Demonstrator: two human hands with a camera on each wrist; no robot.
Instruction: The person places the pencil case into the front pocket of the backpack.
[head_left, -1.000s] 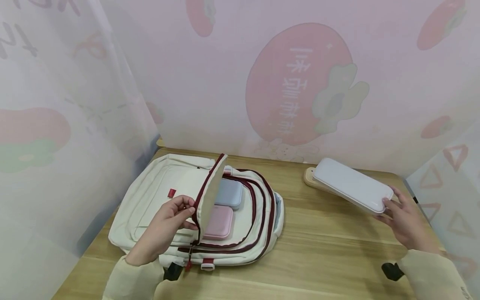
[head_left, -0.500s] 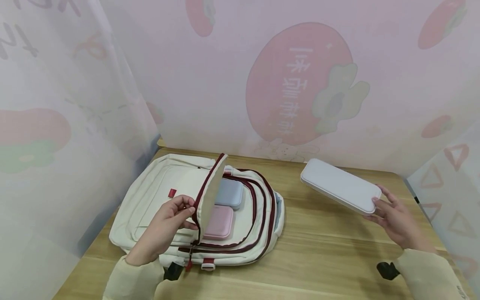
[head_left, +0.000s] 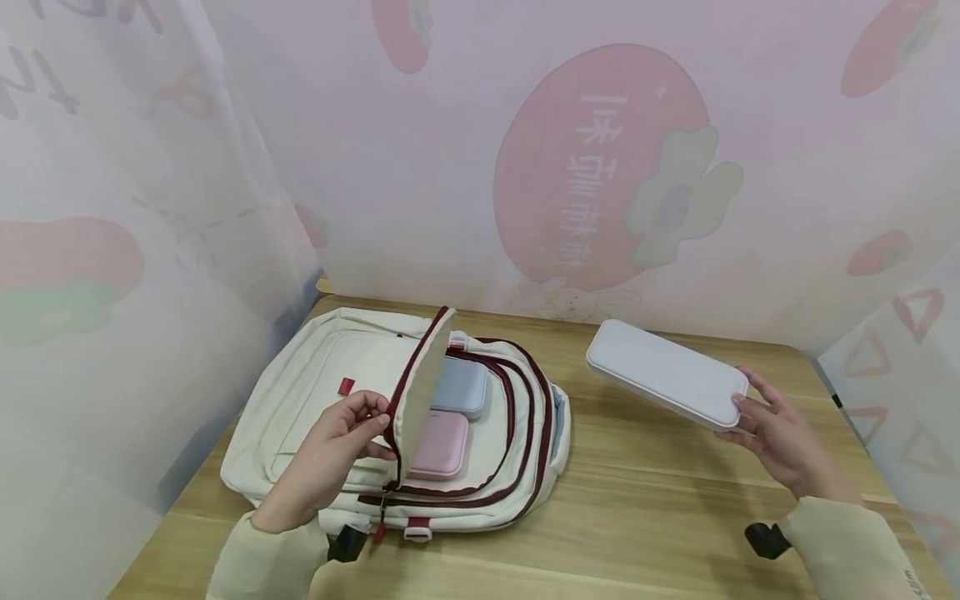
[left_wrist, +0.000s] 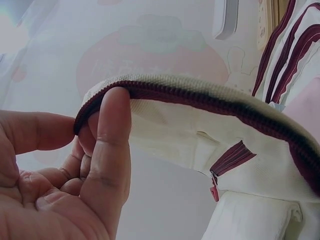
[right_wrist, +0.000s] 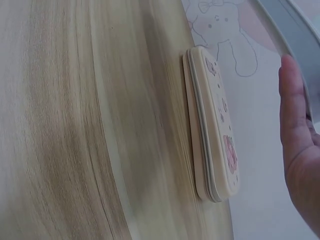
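A cream backpack (head_left: pixel 318 358) with dark red zips lies on the table at the left in the head view. My left hand (head_left: pixel 318 462) pinches the edge of its front pocket flap (head_left: pixel 422 392) and holds it raised. Inside the opened pocket sit a blue case (head_left: pixel 462 387) and a pink case (head_left: pixel 440 446), both partly hidden by the flap. To the right, my right hand (head_left: pixel 780 446) grips the near right end of a long white case (head_left: pixel 667 372). That case is tilted and held above the table, its far end pointing left.
A beige zipped case (right_wrist: pixel 214 125) with printed pictures lies on the wooden table (head_left: pixel 637 517) by the back wall, seen in the right wrist view. Printed cloth walls (head_left: pixel 420 183) stand behind and at both sides.
My right hand has carried the white case leftwards, from above the beige case towards the backpack; the beige case is now hidden in the head view. The left hand and flap have stayed put.
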